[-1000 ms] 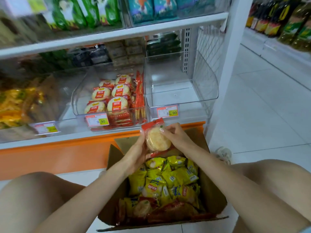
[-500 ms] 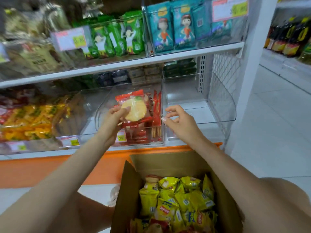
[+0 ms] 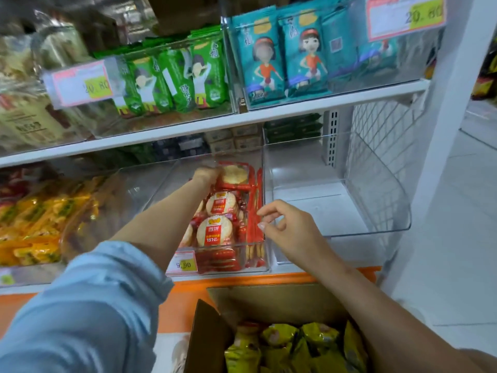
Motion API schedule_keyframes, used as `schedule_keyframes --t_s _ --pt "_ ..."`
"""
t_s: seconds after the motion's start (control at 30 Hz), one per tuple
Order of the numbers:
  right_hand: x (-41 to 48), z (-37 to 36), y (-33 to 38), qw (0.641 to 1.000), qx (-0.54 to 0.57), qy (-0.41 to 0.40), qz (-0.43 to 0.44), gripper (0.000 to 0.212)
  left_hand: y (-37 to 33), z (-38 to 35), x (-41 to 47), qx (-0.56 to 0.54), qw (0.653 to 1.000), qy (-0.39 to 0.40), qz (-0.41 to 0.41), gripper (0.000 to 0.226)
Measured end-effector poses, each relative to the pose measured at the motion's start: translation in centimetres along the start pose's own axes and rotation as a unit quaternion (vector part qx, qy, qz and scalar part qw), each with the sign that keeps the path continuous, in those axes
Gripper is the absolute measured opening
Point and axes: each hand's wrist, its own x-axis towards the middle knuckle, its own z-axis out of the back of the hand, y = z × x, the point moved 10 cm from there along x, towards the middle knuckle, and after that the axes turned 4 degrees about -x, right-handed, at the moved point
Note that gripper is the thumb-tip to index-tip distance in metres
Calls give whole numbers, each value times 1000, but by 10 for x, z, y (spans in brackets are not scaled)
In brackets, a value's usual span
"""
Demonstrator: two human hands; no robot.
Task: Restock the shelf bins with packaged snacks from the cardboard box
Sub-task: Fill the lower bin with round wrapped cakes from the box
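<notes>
Head view: left hand [image 3: 208, 175] reaches deep into the middle clear bin [image 3: 164, 189], fingers curled round a red cracker packet [image 3: 236, 174] at the bin's back, just behind the stacked packets [image 3: 218, 230] of the same kind. Right hand [image 3: 289, 227] hovers just beside the bin's right wall, fingers loosely curled, holding nothing. Cardboard box [image 3: 212, 335] sits below the shelf, yellow snack packs [image 3: 282, 343] inside.
</notes>
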Motion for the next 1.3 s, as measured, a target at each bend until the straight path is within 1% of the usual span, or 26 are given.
schedule_keyframes --t_s 0.1,0.2,0.3,0.43,0.5,0.6,0.67,0.73,0.77,0.83,0.9,0.93,0.97,1.03,1.07,1.13,1.2,1.23,1.3 --pt "8 2 -3 1000 9 -5 -11 12 -1 0 9 93 995 7 -31 28" --pt "10 1 -5 999 23 -8 -25 11 -13 9 -5 163 982 -1 -94 33" --pt "8 2 -7 999 31 -13 -36 10 -23 16 -38 138 976 10 -167 27" --pt "-1 4 -10 999 8 -16 -41 11 -11 26 -110 79 970 52 -223 13" --pt "-10 4 -13 999 -11 -14 -44 12 1 30 -148 64 963 75 -250 14" --pt "-29 0 -18 998 -40 0 -49 16 30 35 -197 29 958 81 -273 16" --pt "-46 -6 -27 997 -50 15 -52 16 60 28 -220 15 961 97 -260 19" --pt "-65 -15 -41 996 -59 40 -54 14 94 11 -238 32 962 129 -240 24" --pt "-76 -18 -51 995 -64 49 -60 14 115 -1 -245 45 963 154 -219 25" --pt "-98 -24 -71 992 -85 70 -68 18 162 -22 -257 85 963 194 -167 20" --pt "-123 -33 -94 982 -130 116 -73 24 214 -43 -266 126 956 239 -118 14" --pt "-138 -39 -107 974 -154 149 -79 26 241 -55 -272 138 948 270 -94 15" --pt "-153 -44 -120 963 -175 184 -87 28 268 -65 -277 154 939 301 -67 17" --pt "-181 -53 -143 934 -221 261 -105 33 312 -81 -287 195 916 351 -12 12" --pt "-192 -57 -152 916 -244 300 -110 35 329 -87 -290 213 905 367 3 17" --pt "-203 -65 -162 884 -279 358 -112 40 343 -97 -296 241 889 389 7 23" --pt "-200 -72 -165 869 -295 383 -107 42 352 -107 -305 262 867 424 2 29" --pt "-196 -75 -164 868 -294 386 -103 42 356 -113 -313 272 846 459 5 33" --pt "-189 -79 -162 871 -289 385 -97 40 368 -122 -332 320 786 529 8 44"
